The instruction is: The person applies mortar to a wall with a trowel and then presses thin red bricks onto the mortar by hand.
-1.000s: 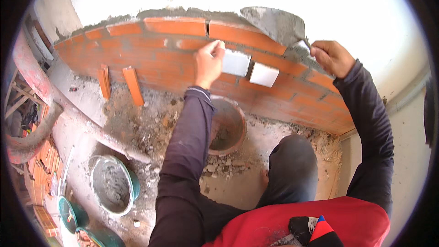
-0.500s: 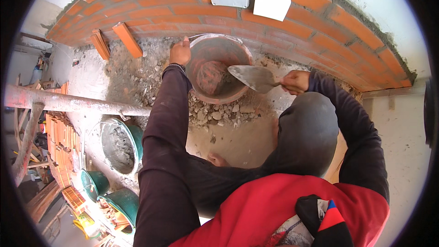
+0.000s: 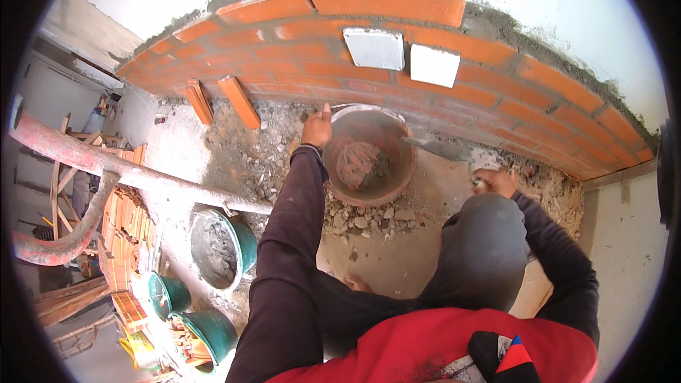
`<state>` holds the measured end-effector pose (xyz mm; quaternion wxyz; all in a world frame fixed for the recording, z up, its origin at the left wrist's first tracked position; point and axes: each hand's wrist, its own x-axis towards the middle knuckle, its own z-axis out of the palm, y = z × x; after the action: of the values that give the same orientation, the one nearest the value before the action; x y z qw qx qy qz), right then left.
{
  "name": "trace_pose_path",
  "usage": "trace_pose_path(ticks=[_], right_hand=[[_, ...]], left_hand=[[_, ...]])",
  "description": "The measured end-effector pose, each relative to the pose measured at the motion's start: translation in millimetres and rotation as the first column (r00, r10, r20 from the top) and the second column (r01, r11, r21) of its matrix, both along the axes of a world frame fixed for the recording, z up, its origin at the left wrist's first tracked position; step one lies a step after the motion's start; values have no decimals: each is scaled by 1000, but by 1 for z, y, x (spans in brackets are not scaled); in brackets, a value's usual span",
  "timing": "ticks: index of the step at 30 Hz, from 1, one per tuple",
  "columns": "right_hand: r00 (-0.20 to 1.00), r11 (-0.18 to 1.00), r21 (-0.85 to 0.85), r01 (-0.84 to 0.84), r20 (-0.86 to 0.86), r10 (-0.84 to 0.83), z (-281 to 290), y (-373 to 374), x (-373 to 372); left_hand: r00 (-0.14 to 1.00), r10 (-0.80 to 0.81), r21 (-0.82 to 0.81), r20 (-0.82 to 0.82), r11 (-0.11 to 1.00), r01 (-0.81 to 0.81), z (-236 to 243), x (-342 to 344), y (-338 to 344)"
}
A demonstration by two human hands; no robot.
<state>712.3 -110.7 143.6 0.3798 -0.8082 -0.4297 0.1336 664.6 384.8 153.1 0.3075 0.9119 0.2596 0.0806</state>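
My left hand (image 3: 317,128) is closed on the rim of a round, mortar-stained bucket (image 3: 401,169), at its far left side. The bucket leans toward me, and a lump of reddish-grey mortar (image 3: 360,163) lies in its bottom. In my right hand (image 3: 498,182) is the handle of a trowel (image 3: 441,147). Its blade points left, with the tip at the bucket's right rim; whether it touches cannot be made out. Rubble (image 3: 362,223) lies around the near side of the bucket.
A low orange brick wall (image 3: 284,52) with two pale square plates (image 3: 434,66) rises ahead. Two loose bricks (image 3: 240,102) lean against it. A reddish pipe (image 3: 177,183) crosses at left, above a green mortar tub (image 3: 246,245) and smaller green buckets (image 3: 206,333).
The trowel has swung from above the bucket's mouth to its right rim, its blade now seen more edge-on. My left hand keeps its hold. The view has shifted, showing more wall top.
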Motion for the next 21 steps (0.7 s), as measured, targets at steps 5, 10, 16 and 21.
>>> trace_pose_path(ticks=[5,10,16,21], right_hand=[[975,968,-164,192,145,-169,-69,52,-41],[939,757,-556,343,234,-254,-135,-4,-44],[896,809,-386,443,231,-380,-23,-53,-34],[903,988,120,94,408,-135,152,58,-1]], left_hand=[[1000,13,-15,1,1000,-13,-2,-2,11],[1000,-2,-17,-21,1000,2,-1,-3,3],[984,164,156,-65,976,-152,2,-8,9],[865,-100,398,492,909,-122,78,26,-47]])
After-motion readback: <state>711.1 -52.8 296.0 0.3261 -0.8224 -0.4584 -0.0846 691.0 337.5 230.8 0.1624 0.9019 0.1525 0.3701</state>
